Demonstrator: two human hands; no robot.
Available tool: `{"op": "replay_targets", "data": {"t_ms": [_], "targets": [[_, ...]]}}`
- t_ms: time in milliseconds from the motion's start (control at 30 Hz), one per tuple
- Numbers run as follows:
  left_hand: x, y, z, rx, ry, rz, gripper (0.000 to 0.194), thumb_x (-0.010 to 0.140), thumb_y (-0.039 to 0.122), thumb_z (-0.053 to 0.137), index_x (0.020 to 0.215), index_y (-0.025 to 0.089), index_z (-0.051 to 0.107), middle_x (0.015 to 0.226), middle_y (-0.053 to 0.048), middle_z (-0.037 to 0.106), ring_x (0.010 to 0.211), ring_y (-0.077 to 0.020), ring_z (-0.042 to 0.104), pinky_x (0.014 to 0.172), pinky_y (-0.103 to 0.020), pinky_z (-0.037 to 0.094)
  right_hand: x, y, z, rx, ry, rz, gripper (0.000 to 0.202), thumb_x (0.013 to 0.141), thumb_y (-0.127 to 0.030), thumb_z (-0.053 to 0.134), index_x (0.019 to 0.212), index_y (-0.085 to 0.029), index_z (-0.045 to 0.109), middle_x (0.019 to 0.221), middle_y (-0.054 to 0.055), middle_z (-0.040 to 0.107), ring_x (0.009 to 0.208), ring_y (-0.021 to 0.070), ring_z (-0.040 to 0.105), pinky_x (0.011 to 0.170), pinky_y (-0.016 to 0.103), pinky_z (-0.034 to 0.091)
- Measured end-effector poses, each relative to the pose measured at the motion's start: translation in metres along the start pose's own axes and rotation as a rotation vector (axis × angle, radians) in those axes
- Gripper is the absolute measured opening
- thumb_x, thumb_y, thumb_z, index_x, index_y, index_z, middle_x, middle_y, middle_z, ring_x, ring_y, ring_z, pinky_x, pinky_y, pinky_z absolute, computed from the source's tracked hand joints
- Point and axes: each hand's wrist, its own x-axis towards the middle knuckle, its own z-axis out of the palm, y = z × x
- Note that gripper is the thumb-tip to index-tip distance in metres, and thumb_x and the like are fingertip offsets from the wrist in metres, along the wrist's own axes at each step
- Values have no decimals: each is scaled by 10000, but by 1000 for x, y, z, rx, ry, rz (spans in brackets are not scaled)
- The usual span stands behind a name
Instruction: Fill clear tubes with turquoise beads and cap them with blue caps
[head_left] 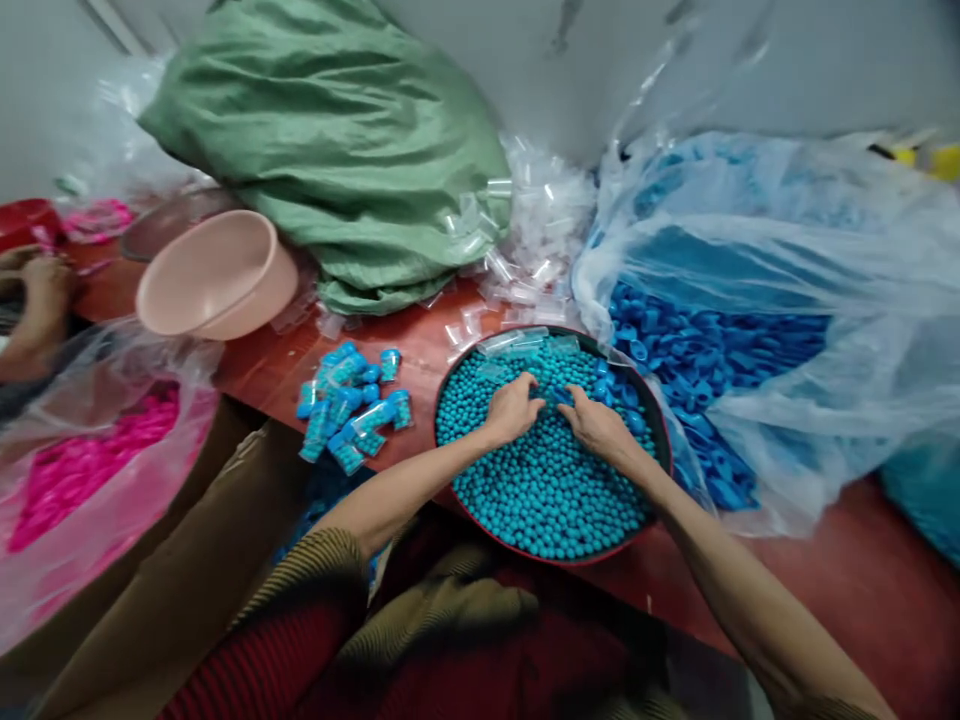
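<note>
A round basin (442, 455) full of small teal balls (551, 490) stands on the red table. Over the balls, left of the basin's middle, is my left hand (513, 408), its fingers curved and thumb apart, with nothing visible between them. My right hand (598, 425) faces it from the right, fingertips pinched at a small blue piece (561, 396) too small to make out. Clear tubes (514, 342) lie on the balls at the basin's far side, and blue caps (630, 400) at its right. Left of the basin is a pile of filled tubes with blue caps (349, 400).
A green sack (360, 150) and loose clear tubes (544, 220) are behind. An open bag of blue pieces (690, 350) lies right. A pink bowl (217, 275) and a bag of pink pieces (97, 460) are left, near another person's hand (45, 290).
</note>
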Motion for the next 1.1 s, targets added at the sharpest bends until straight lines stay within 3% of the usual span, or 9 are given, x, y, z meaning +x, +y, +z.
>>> {"op": "replay_targets", "data": {"t_ms": [167, 300, 500, 667, 833, 967, 1100], "targets": [[-1, 2, 0, 114, -52, 19, 339, 806, 287, 570, 1127, 184, 527, 1029, -76, 648, 975, -220, 603, 856, -325, 448, 1, 6, -3, 184, 66, 58, 274, 930, -308, 355, 1099, -165, 516, 871, 92, 700, 795, 206, 650, 630, 248, 397], [2, 9, 8, 202, -103, 35, 361, 805, 329, 567, 1142, 207, 527, 1110, -70, 637, 1027, -221, 592, 864, -316, 446, 4, 4, -1, 151, 43, 74, 261, 919, -319, 377, 1045, -180, 558, 912, 97, 694, 830, 212, 642, 638, 252, 397], [14, 12, 10, 177, -267, -96, 380, 734, 394, 616, 1057, 195, 594, 1022, -69, 673, 973, -232, 609, 802, -301, 455, -2, 13, -2, 157, -4, -9, 296, 913, -316, 390, 1135, -202, 550, 1007, 85, 689, 908, 216, 634, 703, 266, 413], [17, 10, 7, 144, -313, -115, 372, 692, 357, 654, 1023, 189, 625, 990, -53, 678, 930, -219, 608, 778, -285, 446, -10, 24, -5, 140, 11, 1, 216, 900, -298, 422, 994, -192, 584, 938, 67, 696, 840, 187, 633, 672, 238, 400], [19, 10, 7, 68, -323, -104, 302, 681, 296, 660, 960, 180, 651, 882, -35, 663, 869, -209, 593, 753, -283, 428, -21, 15, 0, 49, 23, 1, 236, 897, -268, 415, 1060, -176, 558, 925, 99, 695, 831, 213, 640, 623, 255, 386], [21, 5, 8, -57, -297, -85, 189, 731, 270, 596, 875, 154, 637, 699, 7, 584, 708, -149, 545, 667, -248, 416, -25, 18, 3, 200, 56, -17, 260, 895, -265, 405, 1084, -190, 567, 983, 92, 689, 876, 207, 636, 690, 265, 420], [18, 5, 7, -211, -318, -42, 144, 768, 236, 534, 870, 146, 580, 597, 54, 472, 572, -89, 464, 544, -189, 391, -24, 23, 2, 465, 160, -13, 260, 895, -290, 375, 951, -185, 607, 879, 67, 685, 810, 188, 628, 714, 279, 444]]}}
